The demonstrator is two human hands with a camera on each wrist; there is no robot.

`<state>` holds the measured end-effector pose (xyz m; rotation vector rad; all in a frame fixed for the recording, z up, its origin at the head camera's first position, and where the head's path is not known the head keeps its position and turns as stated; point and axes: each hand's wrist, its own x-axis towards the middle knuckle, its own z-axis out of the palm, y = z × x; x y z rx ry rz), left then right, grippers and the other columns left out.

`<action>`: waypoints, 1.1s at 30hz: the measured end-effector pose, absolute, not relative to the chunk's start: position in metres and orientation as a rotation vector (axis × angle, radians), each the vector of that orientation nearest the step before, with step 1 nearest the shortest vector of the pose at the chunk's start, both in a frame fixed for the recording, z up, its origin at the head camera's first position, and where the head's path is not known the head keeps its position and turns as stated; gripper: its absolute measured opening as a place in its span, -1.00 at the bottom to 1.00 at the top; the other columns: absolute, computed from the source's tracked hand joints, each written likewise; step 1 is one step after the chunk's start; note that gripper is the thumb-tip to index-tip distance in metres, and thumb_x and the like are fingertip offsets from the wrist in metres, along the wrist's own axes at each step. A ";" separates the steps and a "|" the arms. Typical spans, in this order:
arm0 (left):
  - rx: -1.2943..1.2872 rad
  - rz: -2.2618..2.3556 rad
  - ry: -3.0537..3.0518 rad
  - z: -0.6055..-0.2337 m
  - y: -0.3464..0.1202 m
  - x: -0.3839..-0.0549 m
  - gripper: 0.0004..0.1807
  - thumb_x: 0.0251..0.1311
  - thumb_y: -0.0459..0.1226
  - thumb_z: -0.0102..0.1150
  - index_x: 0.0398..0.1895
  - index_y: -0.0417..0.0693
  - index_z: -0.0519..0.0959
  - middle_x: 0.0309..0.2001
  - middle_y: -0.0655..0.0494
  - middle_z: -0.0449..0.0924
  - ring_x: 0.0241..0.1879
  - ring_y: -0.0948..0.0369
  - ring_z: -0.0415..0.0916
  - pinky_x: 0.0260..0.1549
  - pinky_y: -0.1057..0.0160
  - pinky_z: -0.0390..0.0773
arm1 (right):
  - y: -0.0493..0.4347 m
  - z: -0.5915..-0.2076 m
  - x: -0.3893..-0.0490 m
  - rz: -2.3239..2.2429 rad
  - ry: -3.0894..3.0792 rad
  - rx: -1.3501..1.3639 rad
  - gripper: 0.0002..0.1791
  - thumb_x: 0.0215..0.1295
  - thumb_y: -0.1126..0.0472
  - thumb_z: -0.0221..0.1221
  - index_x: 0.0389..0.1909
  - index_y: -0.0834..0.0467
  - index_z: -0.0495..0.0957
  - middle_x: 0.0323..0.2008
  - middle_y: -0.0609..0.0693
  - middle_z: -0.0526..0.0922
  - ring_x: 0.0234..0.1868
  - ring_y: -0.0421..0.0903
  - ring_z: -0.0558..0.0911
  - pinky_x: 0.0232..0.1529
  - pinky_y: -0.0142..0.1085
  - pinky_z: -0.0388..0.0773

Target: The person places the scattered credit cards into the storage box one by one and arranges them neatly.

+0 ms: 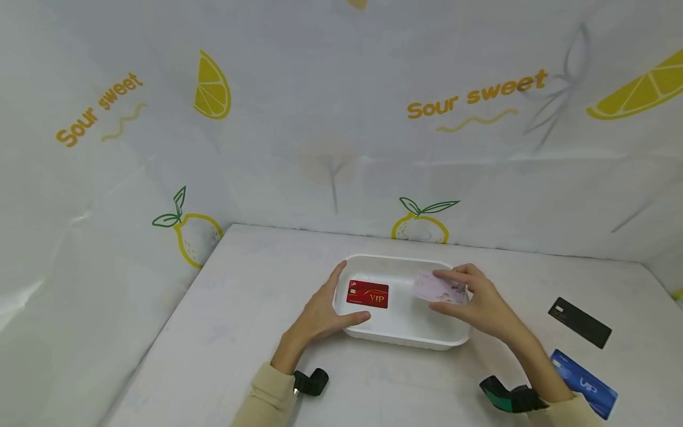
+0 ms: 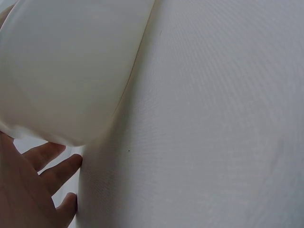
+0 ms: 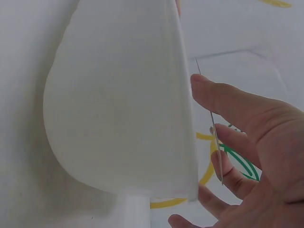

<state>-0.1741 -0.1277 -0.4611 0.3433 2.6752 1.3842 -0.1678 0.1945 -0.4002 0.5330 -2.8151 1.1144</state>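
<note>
A white plastic tray (image 1: 405, 339) stands on the table with a red VIP card (image 1: 367, 294) lying in its left part. My left hand (image 1: 320, 311) holds the tray's left end, thumb by the near rim and fingers along the far side; the left wrist view shows those fingers (image 2: 61, 173) against the outer wall. Over the tray's right part, my right hand (image 1: 482, 302) pinches a pale pink card (image 1: 439, 288) between thumb and fingers. In the right wrist view this card (image 3: 216, 137) appears edge-on, beside the tray's rim (image 3: 187, 104).
On the table to the right lie a black card (image 1: 579, 322) and a blue VIP card (image 1: 584, 384), the latter partly behind the right forearm. A white lemon-printed sheet (image 1: 320, 118) rises behind the table (image 1: 240, 284).
</note>
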 end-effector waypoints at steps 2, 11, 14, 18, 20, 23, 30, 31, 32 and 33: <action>0.342 1.380 2.679 -0.461 -0.128 -0.174 0.24 -0.06 0.26 0.45 0.65 0.43 -0.09 0.46 0.09 0.38 0.41 0.08 0.38 0.33 -0.25 0.43 | 0.192 -0.402 -0.171 1.078 -2.817 0.569 -0.33 0.00 0.11 0.58 0.17 0.22 0.65 -0.04 0.14 0.55 -0.03 -0.02 0.48 -0.03 -0.30 0.47; 0.340 1.390 2.668 -0.461 -0.127 -0.174 0.24 -0.06 0.25 0.46 0.65 0.41 -0.08 0.44 0.11 0.41 0.37 0.09 0.41 0.32 -0.22 0.44 | 0.180 -0.409 -0.183 1.015 -2.806 0.708 -0.36 -0.05 0.15 0.60 0.10 0.24 0.68 -0.16 0.06 0.55 -0.09 -0.06 0.43 -0.12 -0.34 0.38; 0.341 1.392 2.668 -0.461 -0.128 -0.174 0.24 -0.06 0.24 0.46 0.65 0.40 -0.08 0.43 0.10 0.41 0.37 0.09 0.41 0.32 -0.22 0.45 | 0.176 -0.408 -0.185 1.016 -2.822 0.724 -0.37 -0.07 0.14 0.61 0.09 0.23 0.70 -0.17 0.06 0.54 -0.07 -0.02 0.44 -0.11 -0.30 0.34; 0.341 1.390 2.675 -0.461 -0.128 -0.173 0.24 -0.07 0.24 0.46 0.65 0.39 -0.07 0.43 0.08 0.42 0.37 0.08 0.42 0.31 -0.23 0.46 | 0.170 -0.407 -0.185 0.979 -2.880 0.700 -0.40 -0.05 0.13 0.60 0.08 0.16 0.70 -0.12 0.09 0.54 0.15 0.24 0.39 -0.01 0.05 0.40; 0.342 1.390 2.676 -0.461 -0.128 -0.173 0.24 -0.07 0.25 0.46 0.65 0.39 -0.07 0.42 0.08 0.42 0.36 0.08 0.42 0.30 -0.23 0.46 | 0.168 -0.407 -0.185 0.964 -2.918 0.666 -0.41 -0.03 0.13 0.58 0.09 0.14 0.70 -0.08 0.13 0.55 0.28 0.39 0.29 0.02 0.30 0.39; 0.344 1.398 2.671 -0.461 -0.127 -0.174 0.24 -0.06 0.24 0.46 0.65 0.38 -0.06 0.43 0.09 0.41 0.36 0.08 0.42 0.31 -0.23 0.46 | 0.165 -0.407 -0.186 0.964 -2.964 0.601 -0.41 -0.03 0.14 0.58 0.09 0.14 0.69 -0.02 0.19 0.55 0.39 0.49 0.13 0.05 0.57 0.27; 0.348 1.415 2.667 -0.462 -0.127 -0.174 0.24 -0.07 0.24 0.47 0.65 0.39 -0.06 0.43 0.09 0.41 0.36 0.09 0.42 0.31 -0.22 0.46 | 0.160 -0.413 -0.189 0.858 -3.032 0.505 -0.42 -0.09 0.09 0.60 0.03 0.12 0.73 0.02 0.22 0.60 0.40 0.55 0.12 0.08 0.62 0.24; 0.348 1.415 2.667 -0.462 -0.127 -0.174 0.24 -0.07 0.24 0.47 0.65 0.39 -0.06 0.44 0.09 0.41 0.36 0.09 0.42 0.31 -0.22 0.45 | 0.159 -0.414 -0.189 0.830 -3.048 0.494 -0.43 -0.09 0.08 0.60 0.03 0.11 0.74 0.02 0.21 0.61 0.41 0.57 0.10 0.10 0.61 0.24; 0.349 1.415 2.666 -0.462 -0.127 -0.174 0.24 -0.07 0.24 0.47 0.65 0.39 -0.06 0.44 0.10 0.40 0.36 0.09 0.42 0.31 -0.21 0.45 | 0.158 -0.415 -0.189 0.801 -3.063 0.487 -0.43 -0.09 0.07 0.60 0.02 0.11 0.74 0.01 0.20 0.61 0.42 0.57 0.08 0.12 0.60 0.23; 0.349 1.414 2.665 -0.462 -0.127 -0.174 0.24 -0.07 0.24 0.47 0.65 0.39 -0.06 0.44 0.10 0.40 0.36 0.09 0.41 0.32 -0.21 0.45 | 0.158 -0.416 -0.189 0.778 -3.072 0.483 -0.43 -0.10 0.07 0.60 0.02 0.10 0.75 0.01 0.19 0.61 0.43 0.58 0.06 0.13 0.59 0.22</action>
